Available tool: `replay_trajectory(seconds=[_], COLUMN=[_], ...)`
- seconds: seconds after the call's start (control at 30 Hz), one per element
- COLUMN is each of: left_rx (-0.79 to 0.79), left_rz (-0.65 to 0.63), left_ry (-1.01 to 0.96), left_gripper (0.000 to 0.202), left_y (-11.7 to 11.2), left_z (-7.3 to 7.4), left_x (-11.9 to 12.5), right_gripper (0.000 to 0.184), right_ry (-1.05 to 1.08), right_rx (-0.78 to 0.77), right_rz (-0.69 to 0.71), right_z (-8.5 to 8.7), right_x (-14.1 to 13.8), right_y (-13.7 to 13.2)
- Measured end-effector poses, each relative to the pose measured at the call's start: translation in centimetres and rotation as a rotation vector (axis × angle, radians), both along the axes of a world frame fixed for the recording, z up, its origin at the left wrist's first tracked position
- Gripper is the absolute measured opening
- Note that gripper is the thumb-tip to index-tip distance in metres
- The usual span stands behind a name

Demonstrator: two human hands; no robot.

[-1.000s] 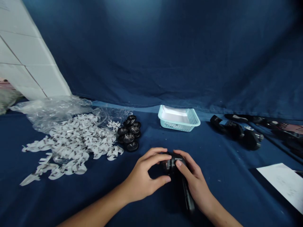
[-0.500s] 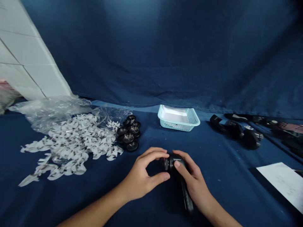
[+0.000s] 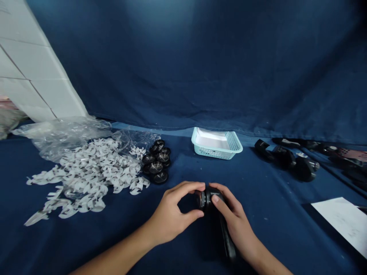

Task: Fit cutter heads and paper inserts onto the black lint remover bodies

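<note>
Both hands hold a black handheld device [image 3: 210, 198] with a round head and a ridged ring at its left side. My left hand [image 3: 172, 214] grips that ring between fingers and thumb. My right hand [image 3: 235, 225] wraps over the head from the right, and the long black handle [image 3: 228, 240] runs down beneath it toward me. Up and to the left lies a cluster of black round parts with metal mesh centres [image 3: 156, 167]. Beyond them spreads a heap of white curved paper-like pieces [image 3: 91, 172].
A pale turquoise plastic basket [image 3: 217, 151] holding white material stands at the back. Several black devices [image 3: 286, 158] lie to the right, and a white paper sheet [image 3: 342, 219] sits at the right edge. Clear plastic film [image 3: 63, 137] lies behind the pieces, on dark blue cloth [image 3: 114, 244].
My left fingers have shifted slightly on the ridged ring, and the device has barely moved. Everything else on the cloth stays in place.
</note>
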State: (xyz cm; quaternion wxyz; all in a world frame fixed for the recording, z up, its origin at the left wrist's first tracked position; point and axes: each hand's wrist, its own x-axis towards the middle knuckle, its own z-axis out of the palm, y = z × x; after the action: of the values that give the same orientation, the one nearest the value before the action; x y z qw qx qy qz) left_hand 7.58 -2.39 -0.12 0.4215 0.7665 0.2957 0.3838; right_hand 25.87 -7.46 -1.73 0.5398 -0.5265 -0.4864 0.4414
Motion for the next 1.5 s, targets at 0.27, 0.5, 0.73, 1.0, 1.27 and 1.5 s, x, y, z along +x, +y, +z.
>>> replay_trajectory(seconds=[0.27, 0.5, 0.73, 1.0, 1.27, 1.5], left_rx=[0.152, -0.015, -0.026, -0.59, -0.549, -0.514], left_rz=[-0.037, -0.109, 0.119, 0.08, -0.038, -0.137], left_ry=[-0.018, -0.184, -0.179, 0.002, 0.05, 0.007], left_gripper=[0.048, 0.055, 0.033, 0.052, 0.044, 0.043], left_y=[-0.4, -1.2, -1.2, 1.0, 0.9, 1.4], left_z=[0.2, -0.1, 0.1, -0.9, -1.2, -0.6], left_x=[0.0, -0.1, -0.1, 0.6, 0.5, -0.3], right_gripper=[0.034, 0.035, 0.035, 0.035, 0.034, 0.032], right_ry=[0.072, 0.102, -0.014, -0.099, -0.124, -0.101], right_rx=[-0.062, -0.058, -0.021, 0.07, 0.059, 0.047], right_rz=[-0.017, -0.06, -0.096, 0.007, -0.01, -0.009], right_z=[-0.1, -0.1, -0.5, -0.4, -0.3, -0.1], right_x=[0.0, -0.1, -0.1, -0.3, -0.2, -0.1], right_y=[0.2, 0.2, -0.1, -0.8, -0.6, -0.4])
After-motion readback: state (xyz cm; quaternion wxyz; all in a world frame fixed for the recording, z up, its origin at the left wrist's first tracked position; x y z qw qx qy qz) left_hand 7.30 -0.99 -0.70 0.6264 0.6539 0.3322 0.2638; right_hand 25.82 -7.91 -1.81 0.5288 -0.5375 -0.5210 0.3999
